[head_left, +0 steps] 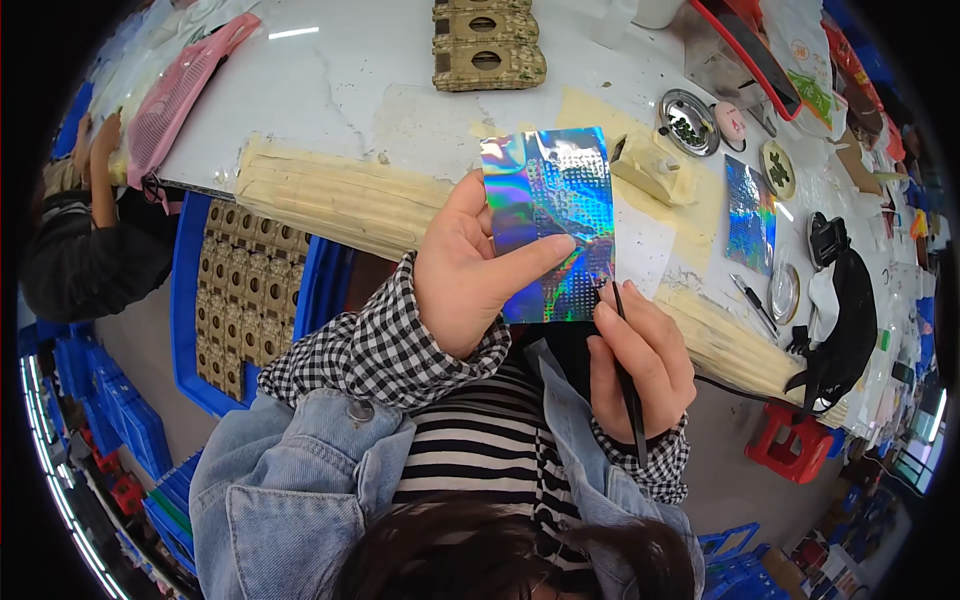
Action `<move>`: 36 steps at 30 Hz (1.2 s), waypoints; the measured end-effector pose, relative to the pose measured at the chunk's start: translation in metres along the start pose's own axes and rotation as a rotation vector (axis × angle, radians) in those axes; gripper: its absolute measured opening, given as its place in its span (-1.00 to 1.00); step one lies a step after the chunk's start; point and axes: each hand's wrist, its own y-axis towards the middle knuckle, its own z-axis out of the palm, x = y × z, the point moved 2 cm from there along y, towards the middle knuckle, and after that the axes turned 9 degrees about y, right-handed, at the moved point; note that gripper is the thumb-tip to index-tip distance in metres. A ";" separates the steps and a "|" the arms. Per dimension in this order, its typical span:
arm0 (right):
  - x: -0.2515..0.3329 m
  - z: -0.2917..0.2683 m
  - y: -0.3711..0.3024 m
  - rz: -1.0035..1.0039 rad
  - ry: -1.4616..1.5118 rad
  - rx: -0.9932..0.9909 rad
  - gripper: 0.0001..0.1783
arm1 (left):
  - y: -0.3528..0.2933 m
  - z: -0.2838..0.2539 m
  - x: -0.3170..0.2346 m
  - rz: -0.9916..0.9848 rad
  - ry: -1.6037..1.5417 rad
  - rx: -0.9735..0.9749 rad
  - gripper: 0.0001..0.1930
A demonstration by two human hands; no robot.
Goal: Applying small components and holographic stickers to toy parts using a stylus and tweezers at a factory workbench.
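My left hand (462,275) holds up a shiny holographic sheet (510,185), with the thumb lying across its front and the fingers behind. Rows of small marks or pieces cover much of the sheet; they are too small to make out singly. In my right hand (650,360) are slim black tweezers (632,405), gripped between thumb and fingers. Their tips reach the sheet's lower right edge. Whether they pinch anything is too small to tell. A white paper (643,245) lies on the table behind the sheet.
Camouflage-patterned pieces with round holes (487,62) stand at the far side; more fill a blue crate (187,345) at left. To the right are a tape-wrapped block (640,165), a metal dish (690,105), another holographic sheet (748,215) and a black bag (850,335). A person (85,250) sits far left.
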 end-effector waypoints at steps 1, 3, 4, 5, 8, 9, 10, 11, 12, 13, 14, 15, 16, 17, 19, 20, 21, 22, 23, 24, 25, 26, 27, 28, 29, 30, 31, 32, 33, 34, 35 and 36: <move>0.000 0.000 0.001 -0.014 -0.013 0.004 -0.59 | 0.000 0.001 0.000 0.016 -0.001 0.000 -0.53; 0.000 0.002 0.002 -0.036 -0.031 0.018 -0.57 | 0.000 0.003 0.001 0.047 -0.002 0.002 -0.52; -0.002 0.003 0.002 -0.044 -0.034 0.029 -0.56 | 0.000 0.004 0.000 0.040 0.003 0.000 -0.51; -0.002 0.004 0.002 -0.052 -0.036 0.040 -0.56 | -0.001 0.005 -0.001 0.033 0.008 -0.001 -0.51; -0.003 0.005 0.001 -0.035 -0.035 0.023 -0.56 | -0.001 0.005 0.000 0.040 0.014 0.020 -0.49; -0.003 0.005 0.001 -0.029 -0.027 0.019 -0.56 | -0.001 0.005 0.001 0.047 0.015 0.032 -0.48; -0.004 0.005 0.000 -0.021 -0.021 0.015 -0.56 | -0.001 0.005 0.001 0.043 0.008 0.033 -0.48; -0.004 0.005 0.000 -0.014 -0.016 0.011 -0.56 | -0.002 0.005 0.000 0.038 0.001 0.036 -0.48; -0.005 0.005 -0.001 -0.010 -0.008 0.007 -0.58 | -0.002 0.005 0.000 0.034 -0.006 0.038 -0.48; -0.005 0.006 -0.002 -0.010 0.003 0.004 -0.60 | -0.002 0.004 0.000 0.022 0.002 0.035 -0.48; -0.004 0.005 -0.003 -0.009 0.013 0.001 -0.62 | -0.002 0.003 0.001 0.011 0.009 0.032 -0.48; -0.003 0.002 -0.004 0.013 0.005 -0.013 -0.67 | -0.002 0.002 0.002 -0.001 0.016 0.029 -0.48; 0.000 -0.003 -0.004 0.033 -0.005 -0.028 -0.71 | -0.002 0.003 0.001 -0.007 0.004 0.035 -0.50; 0.001 -0.006 -0.003 0.054 -0.015 -0.042 -0.75 | -0.002 0.003 0.001 -0.014 -0.009 0.041 -0.51; -0.015 -0.001 -0.010 0.103 0.137 -0.163 -0.79 | -0.002 0.004 -0.001 -0.021 -0.018 0.060 -0.54; -0.021 0.001 -0.011 0.129 0.210 -0.226 -0.79 | -0.003 0.005 -0.002 -0.021 -0.013 0.072 -0.55; -0.022 0.004 -0.009 0.212 0.273 -0.230 -0.86 | -0.004 0.005 -0.002 -0.020 -0.009 0.085 -0.56; -0.023 0.007 -0.007 0.295 0.335 -0.237 -0.88 | -0.005 0.005 -0.002 -0.018 0.002 0.094 -0.56; -0.022 0.008 -0.002 0.338 0.439 -0.222 -0.86 | -0.005 0.005 0.000 -0.016 0.013 0.103 -0.56; -0.022 0.009 0.002 0.380 0.544 -0.206 -0.82 | -0.006 0.005 0.000 -0.014 0.025 0.111 -0.56; -0.022 0.011 0.004 0.428 0.603 -0.263 -0.72 | -0.006 0.005 -0.001 -0.026 0.031 0.128 -0.56; -0.022 0.010 0.006 0.467 0.631 -0.292 -0.72 | -0.006 0.004 -0.002 -0.038 0.038 0.145 -0.55; -0.022 0.009 0.009 0.507 0.660 -0.320 -0.72 | -0.006 0.004 -0.003 -0.049 0.045 0.161 -0.55; -0.023 0.008 0.010 0.546 0.689 -0.349 -0.72 | -0.007 0.003 -0.003 -0.059 0.061 0.167 -0.54; -0.024 0.008 0.011 0.542 0.692 -0.337 -0.71 | -0.008 0.003 -0.004 -0.069 0.077 0.172 -0.54; -0.025 0.009 0.012 0.561 0.710 -0.330 -0.71 | -0.009 0.002 -0.004 -0.078 0.093 0.176 -0.54; -0.025 0.010 0.012 0.580 0.726 -0.323 -0.71 | -0.009 0.001 -0.004 -0.086 0.091 0.174 -0.53; -0.026 0.010 0.012 0.600 0.742 -0.316 -0.71 | -0.009 0.000 -0.004 -0.095 0.088 0.172 -0.53; -0.026 0.011 0.012 0.597 0.746 -0.322 -0.71 | -0.009 -0.001 -0.004 -0.103 0.086 0.170 -0.52; -0.026 0.014 0.012 0.594 0.751 -0.325 -0.71 | -0.009 -0.002 -0.004 -0.095 0.097 0.164 -0.52; -0.026 0.015 0.012 0.591 0.756 -0.330 -0.70 | -0.009 -0.003 -0.003 -0.088 0.108 0.159 -0.51; -0.026 0.015 0.011 0.590 0.760 -0.314 -0.72 | -0.009 -0.003 -0.002 -0.081 0.119 0.154 -0.51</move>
